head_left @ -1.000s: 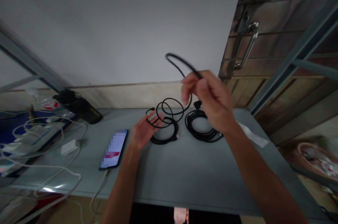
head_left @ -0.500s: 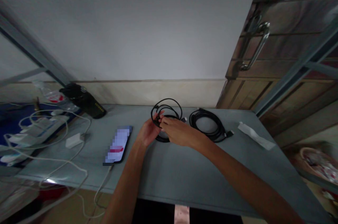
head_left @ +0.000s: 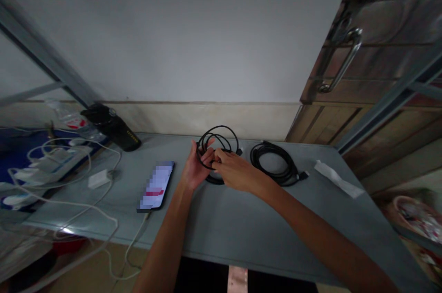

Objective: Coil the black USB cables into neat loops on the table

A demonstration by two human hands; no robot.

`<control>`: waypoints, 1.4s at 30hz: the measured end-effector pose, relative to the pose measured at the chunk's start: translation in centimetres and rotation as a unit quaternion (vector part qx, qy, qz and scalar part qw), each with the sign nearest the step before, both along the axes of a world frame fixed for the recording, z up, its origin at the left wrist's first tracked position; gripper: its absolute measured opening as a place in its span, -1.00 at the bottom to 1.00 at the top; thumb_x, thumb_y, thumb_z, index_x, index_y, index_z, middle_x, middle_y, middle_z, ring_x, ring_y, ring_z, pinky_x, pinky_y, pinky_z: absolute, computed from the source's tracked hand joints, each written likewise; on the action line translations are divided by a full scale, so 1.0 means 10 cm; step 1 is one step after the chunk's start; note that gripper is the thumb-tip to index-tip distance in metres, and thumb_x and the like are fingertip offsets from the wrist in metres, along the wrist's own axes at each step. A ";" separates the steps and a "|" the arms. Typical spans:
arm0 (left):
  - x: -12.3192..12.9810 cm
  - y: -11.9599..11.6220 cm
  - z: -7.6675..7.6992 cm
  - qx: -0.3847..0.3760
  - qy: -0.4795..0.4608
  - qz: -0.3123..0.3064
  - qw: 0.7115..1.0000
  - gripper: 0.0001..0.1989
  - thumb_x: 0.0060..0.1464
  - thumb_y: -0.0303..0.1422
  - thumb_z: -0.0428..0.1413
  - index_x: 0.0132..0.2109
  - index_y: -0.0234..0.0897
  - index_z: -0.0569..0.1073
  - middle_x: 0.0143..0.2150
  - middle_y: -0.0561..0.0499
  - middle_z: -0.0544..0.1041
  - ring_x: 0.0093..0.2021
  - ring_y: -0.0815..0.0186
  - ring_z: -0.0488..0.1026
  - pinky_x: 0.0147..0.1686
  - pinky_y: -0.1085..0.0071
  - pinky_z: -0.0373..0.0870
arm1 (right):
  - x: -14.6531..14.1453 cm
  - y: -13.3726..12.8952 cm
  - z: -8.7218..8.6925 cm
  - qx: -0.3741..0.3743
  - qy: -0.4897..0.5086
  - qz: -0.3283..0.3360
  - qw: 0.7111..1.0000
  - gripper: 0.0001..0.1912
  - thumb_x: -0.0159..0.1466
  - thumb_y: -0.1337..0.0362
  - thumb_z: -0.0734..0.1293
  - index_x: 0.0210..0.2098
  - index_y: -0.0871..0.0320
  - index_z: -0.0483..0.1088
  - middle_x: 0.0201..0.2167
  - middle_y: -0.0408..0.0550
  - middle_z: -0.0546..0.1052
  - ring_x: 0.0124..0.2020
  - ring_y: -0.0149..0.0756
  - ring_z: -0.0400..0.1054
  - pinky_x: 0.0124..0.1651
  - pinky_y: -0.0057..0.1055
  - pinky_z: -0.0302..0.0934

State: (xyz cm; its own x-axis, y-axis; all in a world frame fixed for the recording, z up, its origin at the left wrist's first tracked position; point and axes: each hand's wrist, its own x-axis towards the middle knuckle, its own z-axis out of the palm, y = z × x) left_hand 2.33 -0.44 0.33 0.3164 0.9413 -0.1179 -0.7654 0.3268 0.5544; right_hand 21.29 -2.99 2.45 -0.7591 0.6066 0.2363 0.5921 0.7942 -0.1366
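Loose loops of a black cable (head_left: pixel 221 126) stand up from my hands over the middle of the table. My left hand (head_left: pixel 195 172) is palm up, its thumb raised and its fingers curled about the loops. From the right, my right hand (head_left: pixel 232 171) pinches the same cable between thumb and bent fingers, close against the left fingers. Part of the cable lies on the table beneath my hands, and a dark plug end (head_left: pixel 239 151) pokes out beyond the right hand. To the right rests a second, neatly coiled black cable (head_left: pixel 277 178) with its plug (head_left: pixel 304 175).
A phone (head_left: pixel 157 186) on a white charging cord lies left of my arms. Further left are a white adapter (head_left: pixel 99 178), a power strip (head_left: pixel 65 164), tangled white cords and a black bottle (head_left: pixel 113 127). A white wrapper (head_left: pixel 338 178) lies at the right.
My left hand has turned its palm up more and its thumb has lifted away from the fingers. The right hand stays pinched on the cable, whose loops have shifted slightly.
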 end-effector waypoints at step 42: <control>-0.26 -0.10 -0.14 0.074 0.009 0.080 0.994 -0.32 0.63 -0.03 -0.02 -0.52 -0.15 0.47 -0.76 0.25 -0.18 -0.70 0.41 -0.06 -0.30 0.36 0.54 | -0.10 -0.02 0.02 0.138 0.001 -0.006 0.990 -0.82 0.60 0.28 0.37 0.12 0.23 0.50 0.06 0.15 0.68 0.11 -0.02 0.58 0.21 -0.11 0.40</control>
State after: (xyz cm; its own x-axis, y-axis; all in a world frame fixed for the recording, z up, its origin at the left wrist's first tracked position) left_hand -0.25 -1.46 -1.04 0.1612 0.9867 0.0214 -0.7906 0.1161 0.6012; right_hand 20.34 -3.24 2.62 -0.7521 0.5272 0.3956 0.6009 0.7950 0.0829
